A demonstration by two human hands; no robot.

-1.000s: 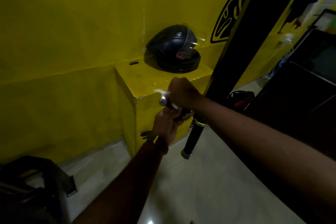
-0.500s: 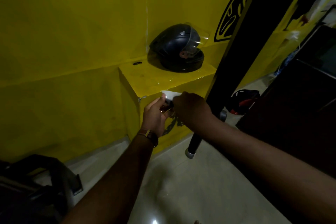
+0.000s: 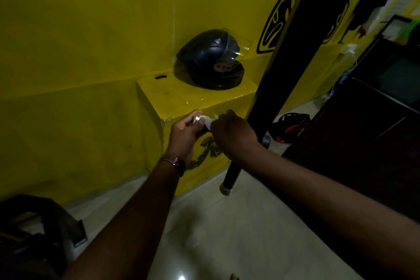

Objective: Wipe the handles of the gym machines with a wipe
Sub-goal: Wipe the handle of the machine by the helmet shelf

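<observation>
White wipe (image 3: 208,120) held in right hand (image 3: 234,135) grip, left hand (image 3: 185,135) grip curled round silver-capped handle (image 3: 196,119)

Both arms reach forward; the left hand (image 3: 185,133) has its fingers (image 3: 195,118) curled tight around something; the right hand (image 3: 234,135) is curled too, touching the left fingers.

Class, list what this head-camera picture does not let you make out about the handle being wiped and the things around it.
- Head view: the handle shows only its silver end; left hand and right hand cover the rest.
- The wipe is mostly hidden under the right hand.
- The dark object at lower left is cut off and too dim.
</observation>
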